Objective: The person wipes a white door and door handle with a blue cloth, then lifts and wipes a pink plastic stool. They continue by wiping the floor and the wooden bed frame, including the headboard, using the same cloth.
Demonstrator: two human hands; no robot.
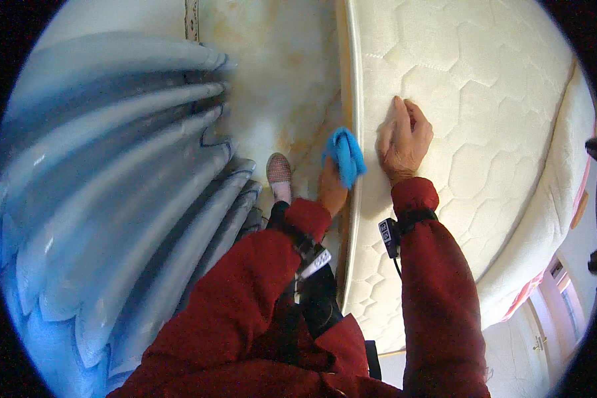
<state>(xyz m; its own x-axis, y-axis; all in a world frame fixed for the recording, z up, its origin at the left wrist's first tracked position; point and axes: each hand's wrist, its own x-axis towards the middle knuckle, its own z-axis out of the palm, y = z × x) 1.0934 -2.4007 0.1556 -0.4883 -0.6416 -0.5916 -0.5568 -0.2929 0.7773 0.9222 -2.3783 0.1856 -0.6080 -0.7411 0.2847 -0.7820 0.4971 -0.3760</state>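
Note:
My left hand (333,188) grips a folded blue cloth (346,154), held beside the edge of a cream quilted mattress (438,164). The cloth is close to the mattress's piped border and a brown bed edge (346,84); I cannot tell whether it touches either. On the mattress top rests my right hand (407,139), its fingers loosely curled together and nothing visible in them. The palm side of that hand is hidden.
A blue-grey pleated curtain (114,164) spreads across the left. Marble-patterned floor (268,99) lies between curtain and bed, with my shoe (279,169) on it. Rolled-back white bedding (532,263) lines the mattress's far side. A black strapped device (389,238) sits on my right wrist.

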